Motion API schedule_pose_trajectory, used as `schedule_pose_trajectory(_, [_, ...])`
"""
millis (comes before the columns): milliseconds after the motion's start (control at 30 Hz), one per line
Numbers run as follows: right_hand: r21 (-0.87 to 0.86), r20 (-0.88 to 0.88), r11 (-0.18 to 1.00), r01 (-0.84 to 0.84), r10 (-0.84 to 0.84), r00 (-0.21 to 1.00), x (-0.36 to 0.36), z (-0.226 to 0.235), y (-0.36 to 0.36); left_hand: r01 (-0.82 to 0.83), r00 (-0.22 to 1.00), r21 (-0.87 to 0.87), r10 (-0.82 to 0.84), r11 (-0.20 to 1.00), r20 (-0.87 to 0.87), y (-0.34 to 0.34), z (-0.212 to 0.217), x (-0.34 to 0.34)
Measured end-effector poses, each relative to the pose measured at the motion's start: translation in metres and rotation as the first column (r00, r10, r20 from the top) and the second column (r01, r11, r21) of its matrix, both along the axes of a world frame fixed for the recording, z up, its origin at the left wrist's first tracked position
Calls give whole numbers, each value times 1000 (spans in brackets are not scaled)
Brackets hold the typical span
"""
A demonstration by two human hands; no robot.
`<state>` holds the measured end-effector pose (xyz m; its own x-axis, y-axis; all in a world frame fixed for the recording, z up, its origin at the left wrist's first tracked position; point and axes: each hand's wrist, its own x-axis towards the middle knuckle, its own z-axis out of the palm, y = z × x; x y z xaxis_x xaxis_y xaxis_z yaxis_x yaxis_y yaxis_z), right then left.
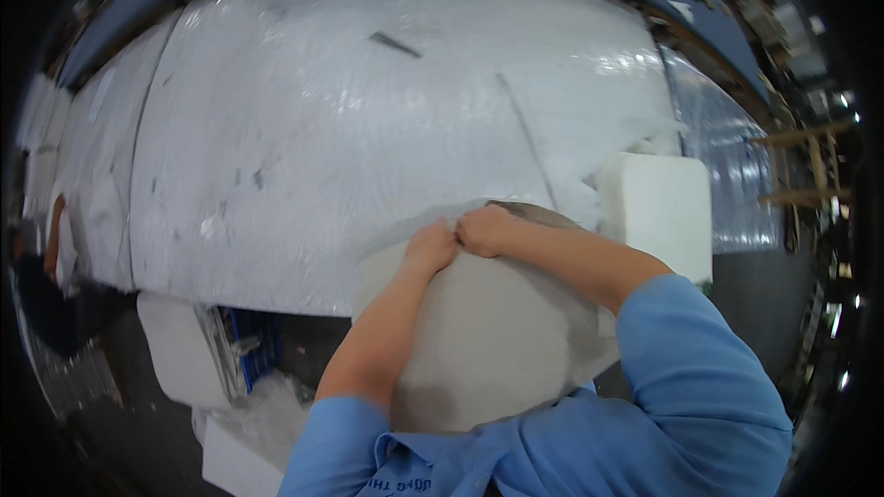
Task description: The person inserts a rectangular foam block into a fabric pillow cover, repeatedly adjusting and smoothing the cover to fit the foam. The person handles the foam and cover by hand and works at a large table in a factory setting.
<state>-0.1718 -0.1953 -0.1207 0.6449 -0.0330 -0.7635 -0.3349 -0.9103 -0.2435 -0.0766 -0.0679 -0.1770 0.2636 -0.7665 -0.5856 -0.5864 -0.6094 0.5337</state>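
A large beige cushion [497, 340] with rounded edges lies against my front, partly over the near edge of the plastic-wrapped table. My left hand [431, 244] is closed at the cushion's far edge, its fingers bent and pressed together. Right beside it, nearly touching, my right hand [483, 230] pinches the same edge. Some darker brownish cover material [534, 213] shows just beyond my right wrist. My fingertips are partly hidden, so the exact bit of the edge they grip cannot be made out.
The wide table [322, 129] is covered in clear film over white, with a dark strip [396, 44] on it. White foam blocks stand at right [665, 212] and lower left [184, 350], near a blue crate [253, 345]. Another person [51, 285] works at far left.
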Motion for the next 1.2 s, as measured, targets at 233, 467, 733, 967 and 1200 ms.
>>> schedule_pose_trajectory(233, [392, 226, 918, -57, -35, 974, -70, 206, 11, 122, 992, -32, -122, 992, 23, 56, 68, 35])
schedule_pose_trajectory(467, [-20, 639, 981, 193, -136, 757, -211, 309, 13, 135, 963, -60, -145, 989, -226, 110, 235, 48])
schedule_pose_trajectory(733, [-10, 857, 964, 265, -128, 498, -183, 253, -26, 531, 847, -421, -454, 736, 276, 73, 350, -24])
schedule_pose_trajectory(967, [-58, 956, 985, 164, 7, 294, -161, 248, -39, 558, 764, -360, -294, 748, 574, 22, 325, -73])
schedule_pose_trajectory(1200, [-86, 975, 985, 152, 51, 218, -165, 228, -37, 580, 746, -290, -354, 761, 564, 10, 326, -71])
